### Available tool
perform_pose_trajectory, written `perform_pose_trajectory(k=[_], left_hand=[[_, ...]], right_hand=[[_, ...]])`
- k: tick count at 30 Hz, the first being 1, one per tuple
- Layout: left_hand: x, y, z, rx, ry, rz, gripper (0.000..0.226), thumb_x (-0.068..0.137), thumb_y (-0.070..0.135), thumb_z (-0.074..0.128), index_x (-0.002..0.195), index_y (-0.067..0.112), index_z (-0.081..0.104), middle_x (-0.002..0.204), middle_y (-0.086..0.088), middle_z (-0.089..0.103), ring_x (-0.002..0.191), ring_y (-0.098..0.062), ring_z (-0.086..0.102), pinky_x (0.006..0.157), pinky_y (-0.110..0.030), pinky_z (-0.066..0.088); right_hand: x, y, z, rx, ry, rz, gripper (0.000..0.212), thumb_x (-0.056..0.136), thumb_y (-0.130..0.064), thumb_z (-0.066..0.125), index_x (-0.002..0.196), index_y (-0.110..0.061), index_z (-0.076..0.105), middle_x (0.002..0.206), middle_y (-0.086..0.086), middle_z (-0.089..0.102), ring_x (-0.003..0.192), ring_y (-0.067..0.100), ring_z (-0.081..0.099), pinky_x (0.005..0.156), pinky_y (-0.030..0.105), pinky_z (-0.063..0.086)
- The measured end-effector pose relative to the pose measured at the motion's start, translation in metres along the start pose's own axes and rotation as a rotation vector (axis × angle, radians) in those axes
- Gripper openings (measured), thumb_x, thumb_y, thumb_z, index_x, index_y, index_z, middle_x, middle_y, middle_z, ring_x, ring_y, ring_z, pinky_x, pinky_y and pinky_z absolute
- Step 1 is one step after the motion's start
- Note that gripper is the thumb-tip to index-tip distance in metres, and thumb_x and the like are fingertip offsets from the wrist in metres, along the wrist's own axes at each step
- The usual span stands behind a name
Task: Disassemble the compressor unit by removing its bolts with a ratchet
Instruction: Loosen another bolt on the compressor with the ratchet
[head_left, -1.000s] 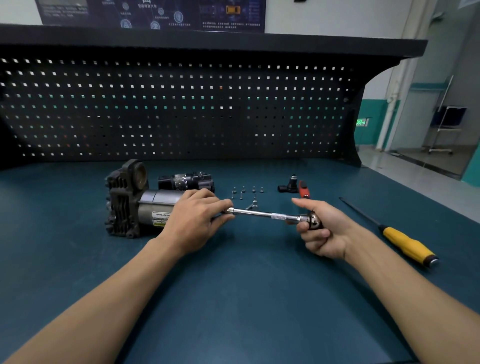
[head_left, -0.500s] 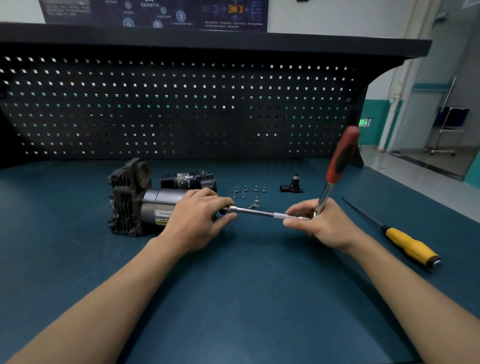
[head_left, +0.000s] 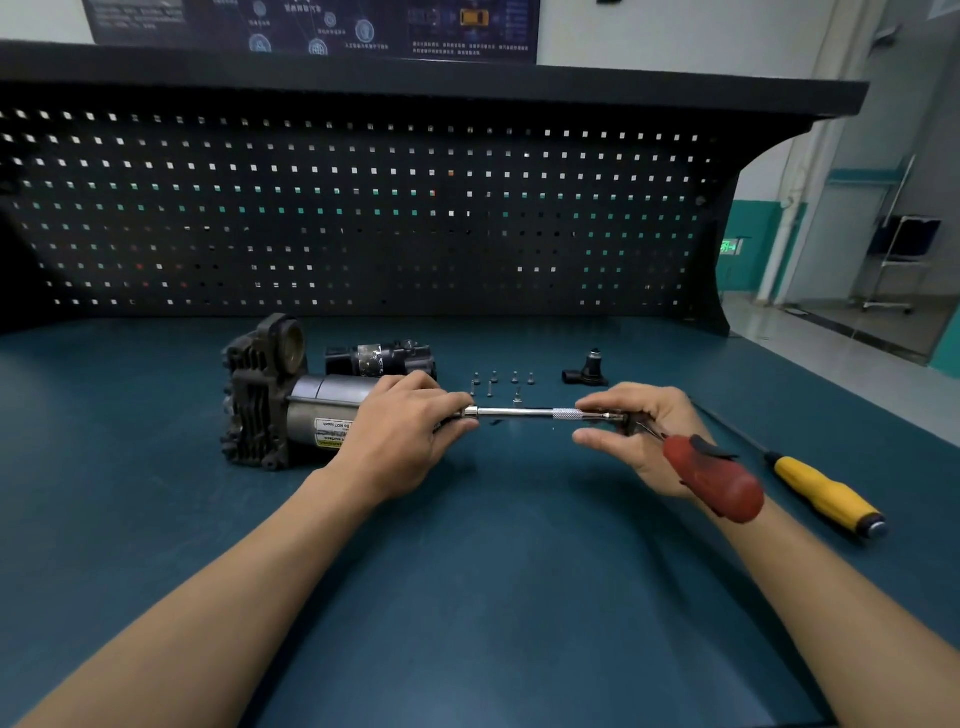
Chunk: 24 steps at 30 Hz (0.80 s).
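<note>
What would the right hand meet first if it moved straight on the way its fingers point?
The right hand points leftward along the ratchet's extension bar, so it would probably meet the left hand first, gripping the bar's end at the compressor.

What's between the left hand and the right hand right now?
Head view: the chrome extension bar bridges the gap, with the left hand gripping one end and the right hand the other. Loose bolts sit just behind it.

red ratchet handle (head_left: 714, 480), yellow screwdriver handle (head_left: 826, 493), teal bench (head_left: 467, 597)
</note>
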<state>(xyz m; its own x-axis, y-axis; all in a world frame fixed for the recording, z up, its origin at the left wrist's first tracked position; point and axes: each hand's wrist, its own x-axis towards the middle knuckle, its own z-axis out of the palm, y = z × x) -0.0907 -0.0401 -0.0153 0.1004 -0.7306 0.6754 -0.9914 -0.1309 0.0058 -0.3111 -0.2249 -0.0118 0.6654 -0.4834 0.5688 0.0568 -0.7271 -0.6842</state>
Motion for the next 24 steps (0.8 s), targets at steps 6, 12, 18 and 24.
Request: perform_pose_trajectory(k=[6,12,18,24], left_hand=[[-0.0021,0.0005,-0.0009,0.026,0.020,0.043,0.026,0.092,0.041,0.057,0.100,0.020,0.071,0.081,0.011,0.070,0.088,-0.021,0.060,0.079,-0.034,0.038],[-0.0026,-0.0025,0.0004,0.039,0.018,0.066,0.040,0.095,0.048,0.042,0.100,0.021,0.070,0.081,0.012,0.069,0.089,-0.020,0.061,0.079,-0.035,0.042],[-0.0017,-0.0038,0.0013,0.061,0.036,0.067,0.040,0.094,0.048,0.042,0.099,0.021,0.072,0.081,0.012,0.070,0.088,-0.020,0.062,0.078,-0.034,0.041],[-0.0017,-0.0040,0.0022,0.079,0.061,0.082,0.039,0.094,0.045,0.044,0.098,0.019,0.072,0.079,0.010,0.071,0.085,-0.021,0.063,0.076,-0.034,0.038]], right_hand=[[0.0011,-0.0027,-0.0027,0.108,-0.118,0.268,0.036,0.070,-0.061,0.074,0.078,-0.026,0.080,0.071,0.005,0.073,0.048,0.009,0.052,0.048,0.017,0.042],[0.0060,-0.0060,-0.0032,0.470,-0.121,0.711,0.066,0.080,-0.070,0.060,0.091,-0.006,0.075,0.063,0.012,0.062,0.032,0.011,0.024,0.039,0.020,0.018],[0.0062,-0.0076,-0.0057,0.755,-0.195,0.853,0.051,0.087,-0.058,0.058,0.092,-0.008,0.070,0.060,0.005,0.054,0.027,0.004,0.022,0.029,0.015,0.018],[0.0058,-0.0048,-0.0095,1.064,-0.262,0.955,0.042,0.079,-0.049,0.066,0.087,-0.008,0.058,0.060,0.004,0.055,0.024,0.002,0.025,0.027,0.013,0.015]])
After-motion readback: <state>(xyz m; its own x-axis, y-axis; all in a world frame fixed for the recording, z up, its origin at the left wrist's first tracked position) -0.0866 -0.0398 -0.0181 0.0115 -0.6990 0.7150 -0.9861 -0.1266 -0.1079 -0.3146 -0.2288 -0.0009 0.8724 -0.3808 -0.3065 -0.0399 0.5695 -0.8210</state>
